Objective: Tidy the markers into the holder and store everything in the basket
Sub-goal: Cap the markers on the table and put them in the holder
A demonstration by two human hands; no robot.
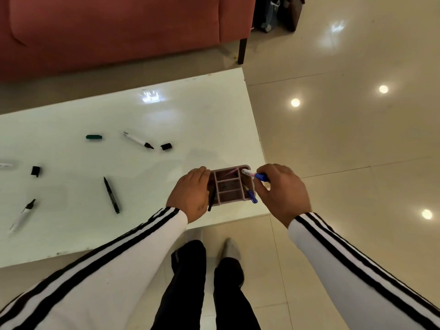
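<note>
Holder (229,184), pink with several compartments, stands at the near right corner of the white worktop (166,110). Left hand (190,194) is pressed against its left wall, fingers wrapped on it to steady it; a black pen (212,198) leans at that same side, though whether it sits inside a slot or under the hand is unclear. Right hand (282,191) has its fingers clamped on a blue-capped marker (256,175), white barrel pointing left over the holder's far right compartment, not yet dropped in. A second blue marker (251,195) already stands tilted in the near right slot. Step in hand, as I read it: loading markers into the holder, early on. Still loose on the worktop: a black-tipped white marker (138,140) far of centre with a black cap (166,146) just beside it, a green cap (94,137) further left, a slim black pen (111,195) nearer, another uncapped white marker (22,215) at near left, a black cap (35,171) at left. No basket in view. Next move likely calls for tipping the held marker upright and lowering it into a free compartment, then pairing caps with the open markers before collecting them.
</note>
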